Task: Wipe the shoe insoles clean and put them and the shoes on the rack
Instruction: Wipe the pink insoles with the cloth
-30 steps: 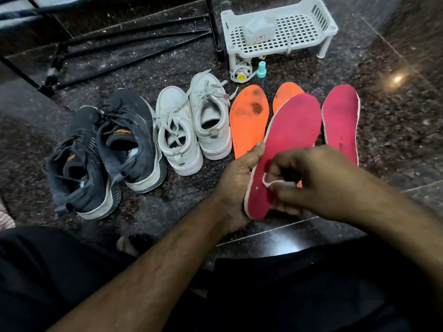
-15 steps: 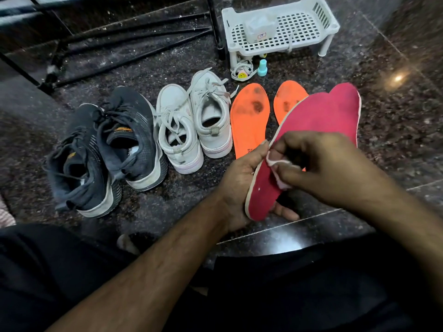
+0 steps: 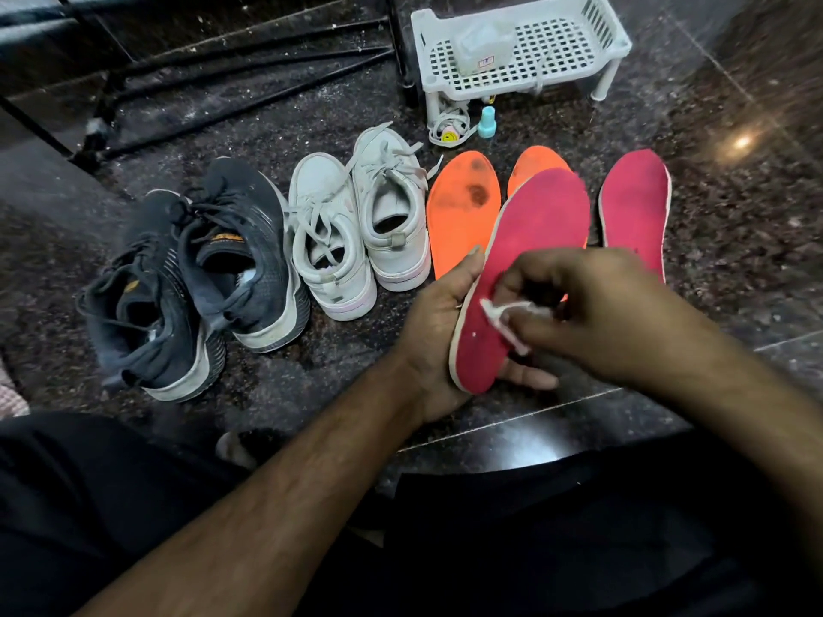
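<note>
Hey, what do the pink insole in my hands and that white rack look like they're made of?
Pink insole: probably foam under matte, fabric-like pink facing; its pale edge shows and the surface has no shine. White rack: looks like moulded plastic, smooth and slightly glossy, with a perforated grid floor and slotted end wall.

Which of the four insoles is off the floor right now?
The pink foam insole gripped by the left hand; the other pink and both orange ones lie flat.

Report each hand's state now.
Left hand: closed around the pink insole, holding it up.
Right hand: closed, pinching a white wipe against that insole.
</note>
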`<control>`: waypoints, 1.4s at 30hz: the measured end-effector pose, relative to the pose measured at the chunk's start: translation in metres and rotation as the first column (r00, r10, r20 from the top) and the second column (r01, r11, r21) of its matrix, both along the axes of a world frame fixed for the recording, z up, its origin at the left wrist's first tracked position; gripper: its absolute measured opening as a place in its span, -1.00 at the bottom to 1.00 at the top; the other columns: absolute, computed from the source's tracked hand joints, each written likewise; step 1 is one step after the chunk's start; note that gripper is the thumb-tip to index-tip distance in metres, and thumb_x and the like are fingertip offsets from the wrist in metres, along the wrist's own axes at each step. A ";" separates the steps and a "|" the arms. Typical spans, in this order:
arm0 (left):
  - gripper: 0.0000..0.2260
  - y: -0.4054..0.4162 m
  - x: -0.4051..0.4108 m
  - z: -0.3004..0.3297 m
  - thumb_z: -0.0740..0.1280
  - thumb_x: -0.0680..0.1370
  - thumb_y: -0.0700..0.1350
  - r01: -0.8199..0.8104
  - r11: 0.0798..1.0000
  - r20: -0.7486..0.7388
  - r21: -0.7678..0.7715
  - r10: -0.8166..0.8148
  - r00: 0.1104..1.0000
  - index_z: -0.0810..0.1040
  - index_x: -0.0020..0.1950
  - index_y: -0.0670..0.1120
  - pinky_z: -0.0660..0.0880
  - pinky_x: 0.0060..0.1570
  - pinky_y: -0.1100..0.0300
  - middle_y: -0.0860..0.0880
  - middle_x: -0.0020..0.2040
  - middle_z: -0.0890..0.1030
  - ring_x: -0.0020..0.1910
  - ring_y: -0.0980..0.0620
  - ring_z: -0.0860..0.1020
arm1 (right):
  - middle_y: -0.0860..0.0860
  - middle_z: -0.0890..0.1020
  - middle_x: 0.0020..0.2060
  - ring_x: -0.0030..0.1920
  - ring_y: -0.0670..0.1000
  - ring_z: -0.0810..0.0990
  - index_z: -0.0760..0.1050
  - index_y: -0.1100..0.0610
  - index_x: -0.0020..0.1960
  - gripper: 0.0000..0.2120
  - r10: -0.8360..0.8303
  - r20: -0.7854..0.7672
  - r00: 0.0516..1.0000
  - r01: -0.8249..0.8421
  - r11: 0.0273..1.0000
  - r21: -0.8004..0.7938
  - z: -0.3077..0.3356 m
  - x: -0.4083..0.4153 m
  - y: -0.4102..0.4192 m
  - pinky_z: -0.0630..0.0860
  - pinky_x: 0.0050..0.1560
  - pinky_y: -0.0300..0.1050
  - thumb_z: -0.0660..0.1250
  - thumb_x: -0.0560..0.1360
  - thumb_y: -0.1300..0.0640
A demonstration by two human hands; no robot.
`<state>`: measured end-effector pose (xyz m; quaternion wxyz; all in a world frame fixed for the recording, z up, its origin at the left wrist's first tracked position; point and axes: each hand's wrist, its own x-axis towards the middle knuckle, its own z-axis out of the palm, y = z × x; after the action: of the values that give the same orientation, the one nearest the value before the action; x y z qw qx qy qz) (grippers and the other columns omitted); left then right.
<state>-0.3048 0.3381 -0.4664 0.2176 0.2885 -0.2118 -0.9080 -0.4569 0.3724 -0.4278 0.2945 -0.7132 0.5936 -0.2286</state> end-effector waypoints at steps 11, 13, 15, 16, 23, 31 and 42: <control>-0.58 0.002 -0.004 0.004 0.17 0.59 0.11 -0.085 0.995 -0.016 0.045 0.086 0.996 0.67 0.01 -0.17 0.64 -0.17 0.04 -0.13 -0.09 0.67 -0.10 -0.06 0.63 | -0.12 0.64 -0.37 -0.38 -0.16 0.58 0.59 -0.01 -0.13 -0.89 0.050 0.090 0.995 -0.056 0.996 0.064 0.002 0.016 0.009 0.45 -0.33 -0.31 0.43 0.44 0.20; -0.53 0.003 -0.004 0.004 0.13 0.60 0.17 -0.033 0.999 0.022 -0.004 0.033 0.999 0.70 -0.01 -0.12 0.63 -0.38 -0.01 -0.09 -0.10 0.68 -0.18 -0.04 0.65 | -0.13 0.66 -0.37 -0.37 -0.18 0.60 0.61 0.00 -0.13 -0.93 -0.054 0.090 0.995 0.049 0.998 0.048 -0.001 0.006 0.003 0.52 -0.28 -0.23 0.42 0.43 0.16; -0.53 0.003 -0.003 0.004 0.08 0.64 0.19 -0.013 0.999 0.023 -0.048 0.014 1.000 0.67 0.09 -0.08 0.63 -0.46 -0.03 -0.07 0.04 0.68 0.02 -0.08 0.65 | -0.14 0.67 -0.36 -0.34 -0.21 0.62 0.61 0.01 -0.12 -0.94 -0.224 0.059 0.973 0.226 0.974 -0.028 -0.003 -0.009 -0.006 0.55 -0.21 -0.21 0.42 0.44 0.16; -0.54 0.003 -0.003 0.004 0.05 0.66 0.18 -0.016 0.998 0.019 -0.063 0.017 1.000 0.65 0.15 -0.04 0.63 -0.44 -0.05 -0.06 0.11 0.66 0.13 -0.11 0.61 | -0.14 0.67 -0.36 -0.33 -0.21 0.63 0.61 0.02 -0.12 -0.94 -0.289 0.057 0.956 0.292 0.955 -0.055 -0.004 -0.014 -0.009 0.55 -0.19 -0.21 0.43 0.45 0.17; -0.48 0.004 -0.003 0.002 0.10 0.66 0.13 -0.140 0.988 0.009 0.065 0.140 0.990 0.71 -0.20 -0.13 0.61 -0.28 0.24 -0.08 -0.25 0.68 -0.28 0.04 0.66 | -0.09 0.61 -0.39 -0.41 -0.13 0.54 0.54 0.04 -0.13 -0.87 0.041 0.176 0.984 -0.053 0.996 0.068 0.001 0.030 0.013 0.46 -0.37 -0.24 0.43 0.42 0.24; -0.57 0.007 -0.003 0.001 0.06 0.65 0.20 -0.014 0.998 0.026 -0.060 0.015 1.000 0.66 0.13 0.03 0.63 -0.45 -0.03 -0.03 0.02 0.66 0.01 -0.07 0.65 | -0.10 0.68 -0.33 -0.31 -0.13 0.66 0.57 0.02 -0.06 -0.87 -0.257 0.125 0.958 0.263 0.964 -0.034 -0.007 -0.008 -0.010 0.64 -0.18 0.00 0.41 0.46 0.22; -0.55 0.006 -0.001 0.000 0.05 0.66 0.19 0.046 0.995 -0.016 -0.086 -0.048 0.999 0.54 0.38 0.03 0.65 -0.42 -0.05 -0.15 0.32 0.57 0.21 -0.18 0.59 | -0.08 0.67 -0.32 -0.30 -0.13 0.64 0.58 0.03 -0.05 -0.82 -0.295 0.085 0.952 0.304 0.945 -0.119 0.000 -0.021 -0.012 0.60 -0.19 -0.12 0.41 0.46 0.29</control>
<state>-0.3063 0.3438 -0.4664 0.2103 0.2656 -0.2554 -0.9056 -0.4783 0.3601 -0.4281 0.2286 -0.6246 0.6688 -0.3321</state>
